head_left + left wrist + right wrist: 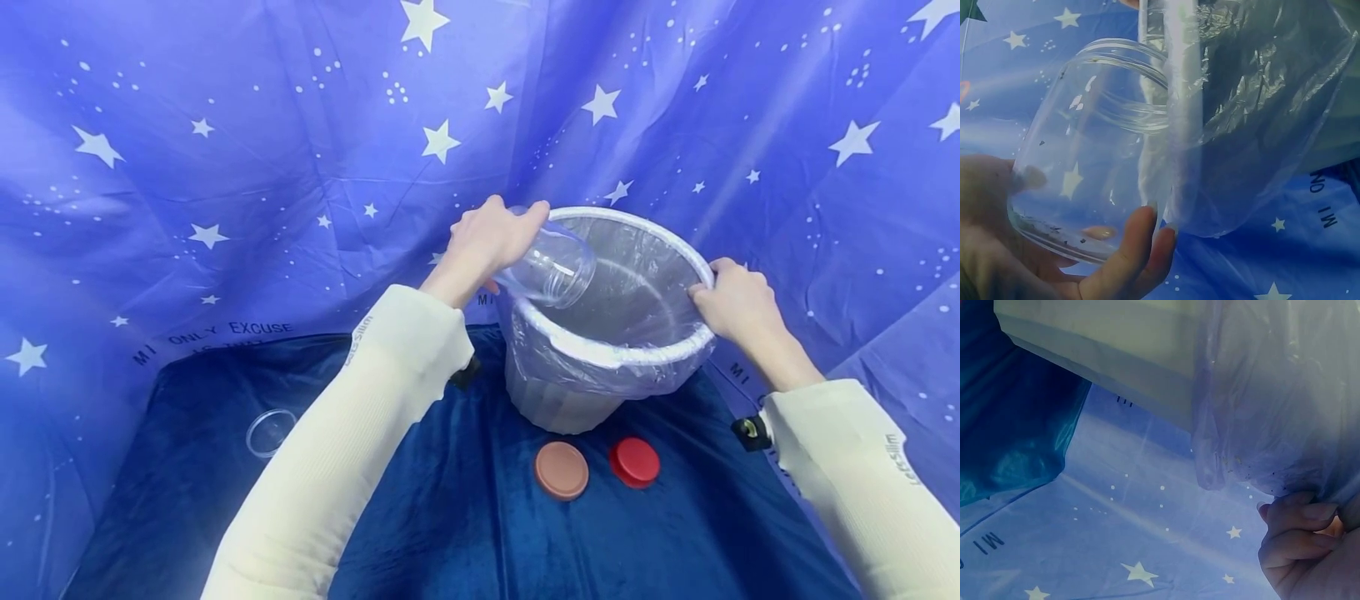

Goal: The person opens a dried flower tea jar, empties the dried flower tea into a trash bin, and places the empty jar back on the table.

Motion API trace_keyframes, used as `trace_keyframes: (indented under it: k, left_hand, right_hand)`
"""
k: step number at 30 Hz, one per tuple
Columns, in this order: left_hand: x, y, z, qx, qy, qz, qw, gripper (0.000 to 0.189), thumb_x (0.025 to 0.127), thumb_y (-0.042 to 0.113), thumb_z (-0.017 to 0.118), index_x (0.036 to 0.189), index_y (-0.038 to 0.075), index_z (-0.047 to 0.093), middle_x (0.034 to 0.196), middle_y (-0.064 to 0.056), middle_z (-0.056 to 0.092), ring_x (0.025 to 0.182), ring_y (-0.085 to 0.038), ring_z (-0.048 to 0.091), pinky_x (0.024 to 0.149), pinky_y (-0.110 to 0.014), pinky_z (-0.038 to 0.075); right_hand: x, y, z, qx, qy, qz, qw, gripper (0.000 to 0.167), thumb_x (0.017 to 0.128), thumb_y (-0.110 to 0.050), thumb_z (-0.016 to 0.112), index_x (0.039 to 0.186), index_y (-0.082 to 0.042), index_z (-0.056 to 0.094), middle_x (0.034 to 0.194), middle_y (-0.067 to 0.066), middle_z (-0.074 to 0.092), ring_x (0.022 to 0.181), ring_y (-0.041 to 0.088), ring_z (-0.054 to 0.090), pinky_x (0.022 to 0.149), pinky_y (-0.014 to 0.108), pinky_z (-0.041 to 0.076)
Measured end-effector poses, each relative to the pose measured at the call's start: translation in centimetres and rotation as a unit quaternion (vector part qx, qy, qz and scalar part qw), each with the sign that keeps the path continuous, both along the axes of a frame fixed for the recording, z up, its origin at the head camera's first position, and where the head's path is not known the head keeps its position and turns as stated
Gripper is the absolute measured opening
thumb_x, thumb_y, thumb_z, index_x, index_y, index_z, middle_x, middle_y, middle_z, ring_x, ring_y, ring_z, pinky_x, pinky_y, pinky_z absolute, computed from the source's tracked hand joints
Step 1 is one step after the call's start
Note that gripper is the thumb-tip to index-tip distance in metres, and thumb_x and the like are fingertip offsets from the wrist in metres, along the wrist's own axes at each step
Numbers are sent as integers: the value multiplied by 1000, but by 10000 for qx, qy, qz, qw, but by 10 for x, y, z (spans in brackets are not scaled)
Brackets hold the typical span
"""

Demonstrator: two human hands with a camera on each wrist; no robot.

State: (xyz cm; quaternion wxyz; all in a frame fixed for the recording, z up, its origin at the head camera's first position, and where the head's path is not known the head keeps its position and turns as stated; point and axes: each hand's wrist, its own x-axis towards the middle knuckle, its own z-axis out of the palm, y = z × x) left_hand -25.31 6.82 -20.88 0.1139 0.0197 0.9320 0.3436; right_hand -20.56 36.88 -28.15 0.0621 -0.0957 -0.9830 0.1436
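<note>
My left hand (491, 242) grips a clear jar (553, 268) around its base end and holds it tilted, mouth toward the inside of the bin. Small dark specks cling to the jar (1091, 156) near its base in the left wrist view. The white bin (566, 408), lined with a clear plastic bag (637, 379), leans to one side on the dark blue cloth. On its right rim my right hand (738, 300) holds the edge, fingers curled under the bag-covered lip. Specks also show on the bag (1285, 444) beside those fingers in the right wrist view.
In front of the bin lie a round orange-brown lid (561, 471) and a red lid (636, 462). A clear round lid or ring (272, 432) lies at the left on the dark blue cloth (450, 517). Behind hangs a blue star-patterned curtain (262, 167).
</note>
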Motion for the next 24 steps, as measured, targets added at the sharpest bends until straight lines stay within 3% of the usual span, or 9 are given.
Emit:
trace_keyframes:
  k: [4,7,10,14,19,24]
  left_hand:
    - [-1,-1,0,123,-188,-17,9997,86,91,72,37,157,20,21,160,-10,30,132,-34,47,51,-31,56]
    - [-1,-4,0,354,-445,-195,9982,93,88,78,37,159,20,16,163,-5,24,118,-31,61,55,-32,58]
    - [-1,-9,-1,822,-681,-430,9934,100,85,80,41,159,18,14,165,0,20,112,-25,64,60,-35,60]
    - [-2,-17,-3,1532,-815,-607,9829,103,84,77,49,159,16,16,164,0,20,128,-23,51,65,-39,61]
    - [-4,-26,-11,2299,-930,-754,9658,98,85,71,54,156,10,24,149,-7,38,116,-26,58,68,-45,61]
    - [-4,-35,-19,2866,-1146,-847,9474,92,88,68,54,156,12,26,150,-7,37,120,-28,55,72,-48,60]
  right_hand:
    - [0,1,0,26,-7,12,10000,54,95,-24,45,130,16,43,117,43,53,105,65,48,87,69,41]
    - [-1,1,-1,20,0,21,10000,54,95,-24,45,130,16,43,118,43,53,106,65,48,87,69,41]
    - [0,2,-1,14,-7,26,10000,54,95,-24,45,130,16,43,118,44,52,106,65,48,87,69,41]
    - [-1,3,-1,14,-5,29,10000,54,95,-24,45,130,16,43,117,43,52,106,65,47,87,70,41]
    - [-1,3,-1,16,9,36,10000,53,94,-24,46,130,16,44,117,43,53,105,65,48,86,69,41]
    - [-1,2,-1,-12,-10,24,10000,53,95,-25,46,129,15,44,116,43,53,105,65,48,86,69,41]
